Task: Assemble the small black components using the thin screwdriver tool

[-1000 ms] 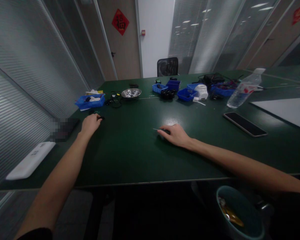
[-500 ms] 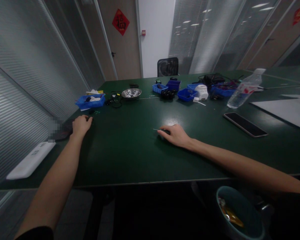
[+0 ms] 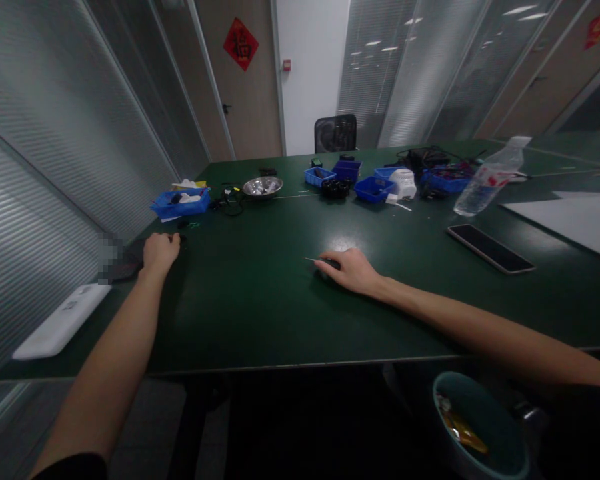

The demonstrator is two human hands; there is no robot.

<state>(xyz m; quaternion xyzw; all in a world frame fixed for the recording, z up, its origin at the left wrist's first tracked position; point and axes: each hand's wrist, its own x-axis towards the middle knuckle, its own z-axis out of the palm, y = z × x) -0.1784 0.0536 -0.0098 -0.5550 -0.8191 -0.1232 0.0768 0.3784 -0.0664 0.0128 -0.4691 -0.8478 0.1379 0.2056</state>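
Observation:
On the green table, my right hand is closed on a slim tool with a dark handle and a thin metal shaft pointing left. My left hand reaches to the left side of the table, its fingers bent at a dark object that is mostly hidden. What it grips, if anything, is too small to make out. Just beyond that hand stands a blue tray with small items in it.
A metal bowl, blue bins and cables lie farther back. To the right are a tilted plastic bottle, a phone and white sheets. A white box lies left; a bin stands below the edge.
My left hand has shifted slightly left, and more of the dark object shows beside its fingers. My right hand has stayed in place with the tool.

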